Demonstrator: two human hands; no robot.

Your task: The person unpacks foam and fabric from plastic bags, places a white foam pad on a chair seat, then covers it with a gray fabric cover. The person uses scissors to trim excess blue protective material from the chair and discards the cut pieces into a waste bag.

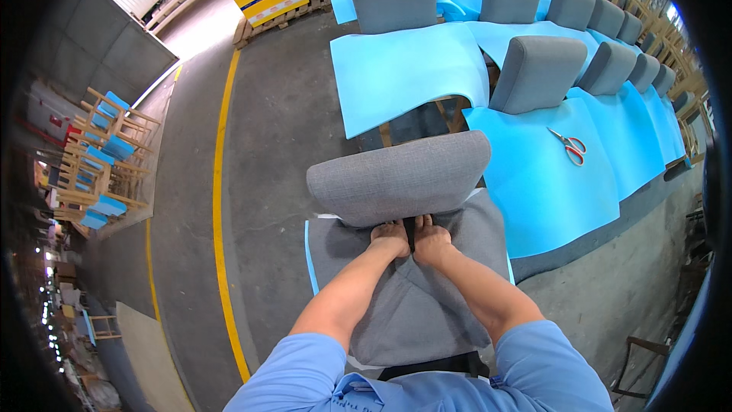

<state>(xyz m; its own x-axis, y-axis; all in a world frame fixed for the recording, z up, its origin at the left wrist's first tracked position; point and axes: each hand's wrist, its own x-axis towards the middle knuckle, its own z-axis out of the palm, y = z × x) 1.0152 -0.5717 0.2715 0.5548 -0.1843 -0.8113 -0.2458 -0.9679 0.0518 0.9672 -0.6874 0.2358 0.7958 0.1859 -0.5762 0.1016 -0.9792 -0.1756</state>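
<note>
— The blue shirt (450,394) is seen nearest. What lies beyond?
— Left hand (390,239) and right hand (432,241) are set at the near edge of the grey upholstered backrest (400,175), left of the scissors (567,140).
— Fingers (428,221)?
— Partly hidden; any pinch cannot be told.

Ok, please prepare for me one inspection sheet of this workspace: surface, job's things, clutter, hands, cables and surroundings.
Surface: grey floor, with a yellow line at the left.
Job's things: a padded grey chair back; grey fabric with folds on its near side.
Clutter: red-handled scissors on a blue sheet, to the right.
Hands: left hand and right hand side by side at the chair back's lower edge; fingertips partly hidden, grip unclear.
Cables: nothing seen.
Surroundings: more chair backs ahead and right; stacked wooden frames far left.
</note>
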